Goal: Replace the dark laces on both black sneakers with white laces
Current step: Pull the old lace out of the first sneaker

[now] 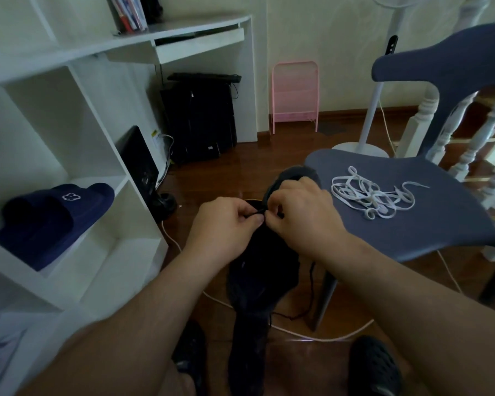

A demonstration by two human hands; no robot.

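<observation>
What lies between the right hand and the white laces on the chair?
Only bare blue-grey seat of the chair separates the right hand from the white laces, in the head view.

glossy wood floor (240, 167), matt chair (412, 224)

Single head-worn wide-angle view, looking forward and down, close over hands; room edges bowed.

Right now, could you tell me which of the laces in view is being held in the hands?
The dark lace, pinched between the left hand and right hand over the black sneaker; the white laces lie untouched on the chair.
</observation>
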